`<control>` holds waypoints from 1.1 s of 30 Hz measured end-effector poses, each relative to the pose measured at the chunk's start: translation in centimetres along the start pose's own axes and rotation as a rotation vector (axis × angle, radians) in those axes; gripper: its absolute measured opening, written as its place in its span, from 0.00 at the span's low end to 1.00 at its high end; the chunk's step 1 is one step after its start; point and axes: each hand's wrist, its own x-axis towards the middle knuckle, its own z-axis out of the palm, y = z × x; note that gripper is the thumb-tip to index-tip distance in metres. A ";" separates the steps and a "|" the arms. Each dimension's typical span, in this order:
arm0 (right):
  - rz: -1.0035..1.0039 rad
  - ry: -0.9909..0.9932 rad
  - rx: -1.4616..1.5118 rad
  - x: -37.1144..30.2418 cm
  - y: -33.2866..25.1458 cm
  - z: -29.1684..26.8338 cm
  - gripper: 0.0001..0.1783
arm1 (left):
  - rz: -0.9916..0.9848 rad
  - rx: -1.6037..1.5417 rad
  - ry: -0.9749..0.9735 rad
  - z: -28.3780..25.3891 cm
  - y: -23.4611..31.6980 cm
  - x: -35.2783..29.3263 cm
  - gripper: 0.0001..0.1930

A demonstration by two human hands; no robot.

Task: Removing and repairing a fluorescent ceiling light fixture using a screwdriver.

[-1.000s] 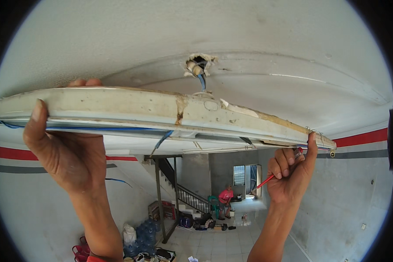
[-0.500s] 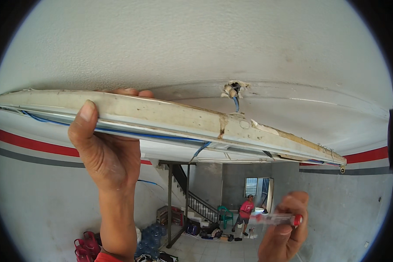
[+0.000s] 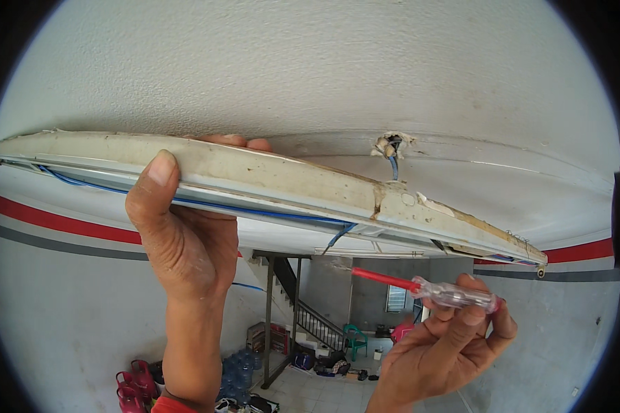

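A long, stained white lamp fitting (image 3: 289, 177) hangs just under the ceiling, tilted down to the right. My left hand (image 3: 193, 241) is closed around its left part, thumb on the near side and fingertips showing over the top. A blue wire (image 3: 255, 215) runs along its underside, and a loose end (image 3: 339, 235) sticks out below the middle. My right hand (image 3: 437, 344) pinches the clear handle of a tester screwdriver (image 3: 455, 294). Its red-sleeved shaft points left, with the tip seen just below the loose wire end; whether they touch I cannot tell.
Another blue wire (image 3: 394, 167) comes from a rough hole (image 3: 391, 143) in the ceiling and reaches the fitting's top. Far below are a staircase (image 3: 310, 313), a green chair (image 3: 353, 339), blue water jugs (image 3: 238, 375) and pink gas cylinders (image 3: 136, 385). A person stands partly behind my right hand.
My right hand has moved up, bringing the screwdriver's tip leftward near the wire end. My left hand and the fitting's middle have shifted slightly right in view.
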 end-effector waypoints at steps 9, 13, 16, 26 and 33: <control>0.034 -0.026 0.029 -0.4 0.3 1.1 0.20 | 0.025 0.085 -0.040 -0.1 -0.1 0.1 0.23; 0.054 -0.024 0.055 -0.3 0.7 1.1 0.19 | 0.017 0.060 -0.025 -0.3 -0.1 0.1 0.23; 0.008 -0.009 0.121 -0.4 0.7 1.3 0.17 | 0.028 0.051 -0.022 -0.3 0.5 0.2 0.23; 0.065 -0.034 0.223 -0.7 -0.4 2.1 0.16 | 0.058 0.148 -0.006 0.0 2.4 0.5 0.23; 0.072 -0.049 0.143 -0.5 1.3 -0.5 0.15 | 0.072 0.135 -0.017 -0.4 0.4 0.1 0.23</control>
